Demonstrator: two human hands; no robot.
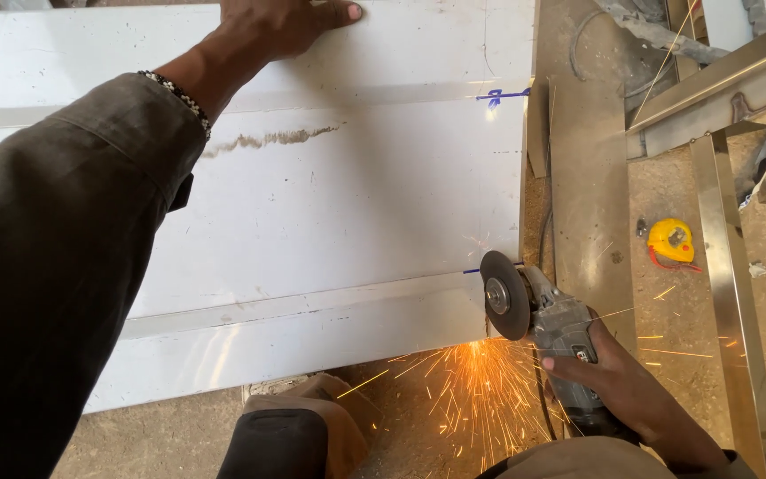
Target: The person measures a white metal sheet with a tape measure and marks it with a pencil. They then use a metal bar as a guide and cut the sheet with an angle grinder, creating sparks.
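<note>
Sparks spray over the dirt floor [179, 435] as I cut into the right edge of one large white sheet-metal panel [330, 204] with one grey angle grinder [547, 324], its disc at the lower of two blue marks. My right hand [618, 377] has its fingers wrapped around the grinder body; my left hand [281, 22] lies flat, fingers spread, at the panel's far edge. Judging by the marks, the cut has just begun and calls for a steady line. One yellow tape measure [671, 239] lies right of the panel.

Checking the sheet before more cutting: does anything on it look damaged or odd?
Yes. The white sheet has a ragged brownish scrape just right of the left hand's wrist, breaking its otherwise clean surface. The right hand holds the grinder, throwing sparks.
</note>
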